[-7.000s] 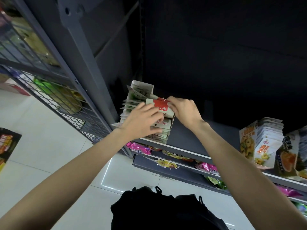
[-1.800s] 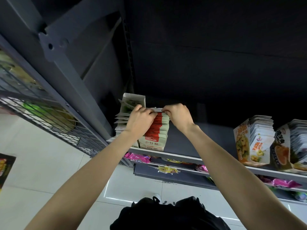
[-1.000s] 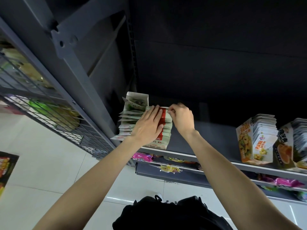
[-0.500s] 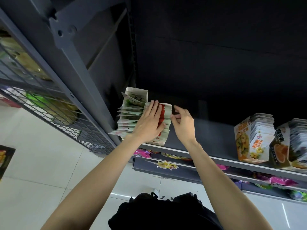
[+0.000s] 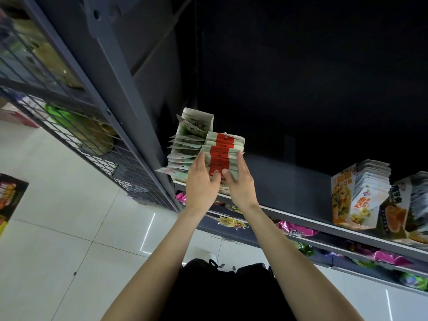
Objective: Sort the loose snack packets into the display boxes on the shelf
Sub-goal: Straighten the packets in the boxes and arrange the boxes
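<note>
A display box of red-and-white snack packets stands at the left end of the dark shelf. Against its left side is a second box, of green-and-white packets, which fan out unevenly. My left hand lies flat along the left side of the red-striped stack. On the stack's right side lies my right hand. Both hands have straight fingers, and the two thumbs meet on the front packet.
Further right on the shelf stand a yellow-and-orange snack box and a darker box, both full. Pink and green packets fill the lower shelves. A grey upright and a wire mesh panel close the left side. A dark packet lies on the floor.
Both hands have slid down from the top of the red-striped stack to its front end. They now press it from both sides. The packets sit more evenly in the box.
</note>
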{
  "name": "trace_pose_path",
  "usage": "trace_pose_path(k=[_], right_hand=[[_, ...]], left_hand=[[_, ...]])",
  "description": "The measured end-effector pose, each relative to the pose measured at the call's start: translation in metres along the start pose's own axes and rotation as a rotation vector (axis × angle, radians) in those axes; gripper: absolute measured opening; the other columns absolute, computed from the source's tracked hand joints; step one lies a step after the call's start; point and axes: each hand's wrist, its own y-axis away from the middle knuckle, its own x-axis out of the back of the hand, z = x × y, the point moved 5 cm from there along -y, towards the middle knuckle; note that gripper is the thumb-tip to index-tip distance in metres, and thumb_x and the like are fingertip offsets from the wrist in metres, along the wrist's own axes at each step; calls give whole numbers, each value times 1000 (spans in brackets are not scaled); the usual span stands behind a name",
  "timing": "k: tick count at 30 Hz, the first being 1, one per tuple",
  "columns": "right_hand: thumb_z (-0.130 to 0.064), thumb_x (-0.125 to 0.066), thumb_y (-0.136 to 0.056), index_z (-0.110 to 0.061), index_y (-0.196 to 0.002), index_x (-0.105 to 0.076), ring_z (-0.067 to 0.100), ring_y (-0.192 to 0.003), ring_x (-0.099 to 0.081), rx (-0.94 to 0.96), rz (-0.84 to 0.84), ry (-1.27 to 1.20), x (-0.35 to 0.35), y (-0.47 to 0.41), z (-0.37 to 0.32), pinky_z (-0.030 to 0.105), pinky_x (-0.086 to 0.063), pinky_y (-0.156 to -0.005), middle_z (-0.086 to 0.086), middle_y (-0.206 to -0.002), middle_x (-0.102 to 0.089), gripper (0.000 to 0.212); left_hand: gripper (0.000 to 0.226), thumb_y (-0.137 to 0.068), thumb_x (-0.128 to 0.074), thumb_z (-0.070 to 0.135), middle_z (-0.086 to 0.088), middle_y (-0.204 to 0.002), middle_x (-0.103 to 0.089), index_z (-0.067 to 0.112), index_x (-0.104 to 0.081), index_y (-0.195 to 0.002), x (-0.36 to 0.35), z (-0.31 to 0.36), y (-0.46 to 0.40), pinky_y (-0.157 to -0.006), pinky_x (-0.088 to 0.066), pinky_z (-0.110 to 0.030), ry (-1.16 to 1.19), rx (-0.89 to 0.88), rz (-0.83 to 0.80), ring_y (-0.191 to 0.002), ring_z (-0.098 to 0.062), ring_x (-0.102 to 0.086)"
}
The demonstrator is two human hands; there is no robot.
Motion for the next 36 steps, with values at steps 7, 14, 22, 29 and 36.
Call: trace_pose_path(k=[7, 14, 22, 29, 36], right_hand=[[-22, -57, -88, -26, -145, -28, 10, -118, -53, -63, -11, -172, -2, -1, 3, 34, -46, -102, -1, -135, -51, 64], [-17, -53, -94, -27, -147, -26, 9, -122, -50, -128, 36, -247, -1, 0, 1, 37, -43, -105, -5, -137, -49, 60], [-17, -51, -88, -34, -143, -31, 13, -123, -51, -155, 20, -354, -4, -1, -1, 41, -41, -106, -3, -133, -54, 61], [-18, -52, -94, -24, -143, -33, 13, -123, -42, -88, 88, -73, 13, -17, -10, 33, -39, -103, 0, -136, -42, 53], [-17, -47, -98, -9, -143, -38, 26, -102, -57, -69, 202, 179, 23, -44, -14, 29, -45, -88, 13, -128, -43, 46]], left_hand=[[44, -89, -55, 14, 3, -129, -51, 17, -47, -133, -4, 4, -21, -99, -38, -25, 254, 106, -46, -114, -6, -46], [59, -93, -54, 21, -2, -146, -39, 17, -30, -146, -11, -2, -28, -102, -26, -23, 345, 217, -38, -136, -17, -34], [50, -95, -47, 13, 5, -139, -49, 24, -38, -143, -10, -11, -25, -99, -34, -23, 543, 255, -59, -124, -8, -44], [54, -97, -45, 21, 1, -149, -37, 20, -27, -148, -10, -5, -37, -113, -28, -32, 352, 143, -89, -137, -13, -33], [50, -99, -41, 22, -9, -141, -47, 9, -30, -146, -13, 1, -56, -104, -35, -30, -48, -55, -60, -129, -22, -44]])
